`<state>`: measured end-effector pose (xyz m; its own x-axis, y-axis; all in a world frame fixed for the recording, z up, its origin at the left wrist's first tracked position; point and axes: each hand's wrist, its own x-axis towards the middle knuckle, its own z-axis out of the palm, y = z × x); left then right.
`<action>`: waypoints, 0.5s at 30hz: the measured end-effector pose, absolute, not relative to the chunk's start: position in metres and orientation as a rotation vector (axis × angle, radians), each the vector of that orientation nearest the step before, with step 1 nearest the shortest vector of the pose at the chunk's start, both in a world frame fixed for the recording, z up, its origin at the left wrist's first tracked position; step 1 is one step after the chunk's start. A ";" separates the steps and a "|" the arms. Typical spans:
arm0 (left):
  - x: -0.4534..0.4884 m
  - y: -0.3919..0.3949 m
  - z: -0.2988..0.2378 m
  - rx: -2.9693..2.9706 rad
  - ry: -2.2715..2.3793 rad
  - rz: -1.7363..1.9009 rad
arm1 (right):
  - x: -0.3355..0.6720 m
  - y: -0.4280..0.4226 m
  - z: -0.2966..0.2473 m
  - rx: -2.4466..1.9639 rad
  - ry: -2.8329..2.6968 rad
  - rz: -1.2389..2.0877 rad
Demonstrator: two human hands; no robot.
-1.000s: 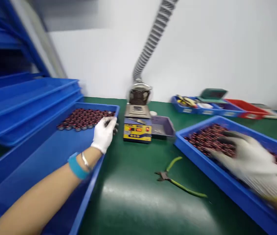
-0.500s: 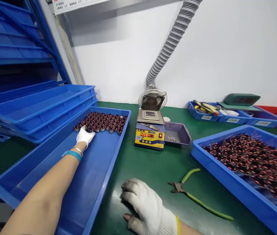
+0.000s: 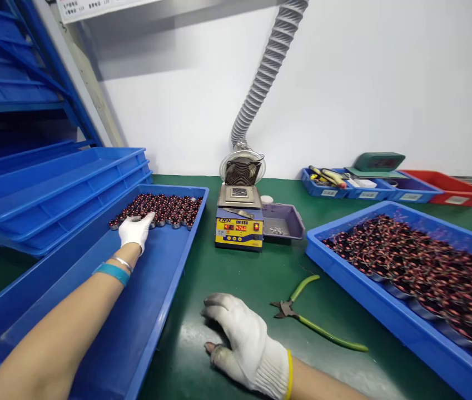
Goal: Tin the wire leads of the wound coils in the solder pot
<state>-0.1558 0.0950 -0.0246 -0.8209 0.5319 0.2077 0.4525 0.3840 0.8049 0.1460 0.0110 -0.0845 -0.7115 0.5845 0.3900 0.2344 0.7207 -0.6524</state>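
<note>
My left hand [image 3: 135, 231], in a white glove, reaches far into a long blue tray [image 3: 152, 311] on the left. Its fingers lie against the near edge of a group of small dark red coils [image 3: 158, 208] standing in rows at the tray's far end. Whether it holds a coil is hidden under the palm. My right hand [image 3: 242, 341], also gloved, rests palm down on the green mat near the front, fingers spread and empty. Green-handled cutters [image 3: 314, 322] lie just right of it.
A second blue tray [image 3: 344, 272] heaped with loose coils stands at the right. A yellow solder pot [image 3: 239, 222] with a fan and grey duct sits at the back centre, beside a small purple tray [image 3: 288, 220]. Stacked blue trays [image 3: 52, 189] fill the left. Small bins [image 3: 369, 186] line the wall.
The right hand left the right-hand tray and came down flat on the mat. The left hand slid left along the row of coils. My view settled and shifted slightly.
</note>
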 end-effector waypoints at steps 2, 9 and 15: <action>-0.118 0.095 -0.013 0.988 2.445 1.510 | 0.146 0.018 -0.081 -0.724 -2.173 0.752; 0.023 0.058 -0.005 1.366 1.897 1.343 | 0.150 0.054 -0.072 -0.938 -1.591 0.752; 0.041 0.050 -0.015 1.371 1.854 1.225 | 0.140 0.060 -0.067 -0.975 -1.446 0.743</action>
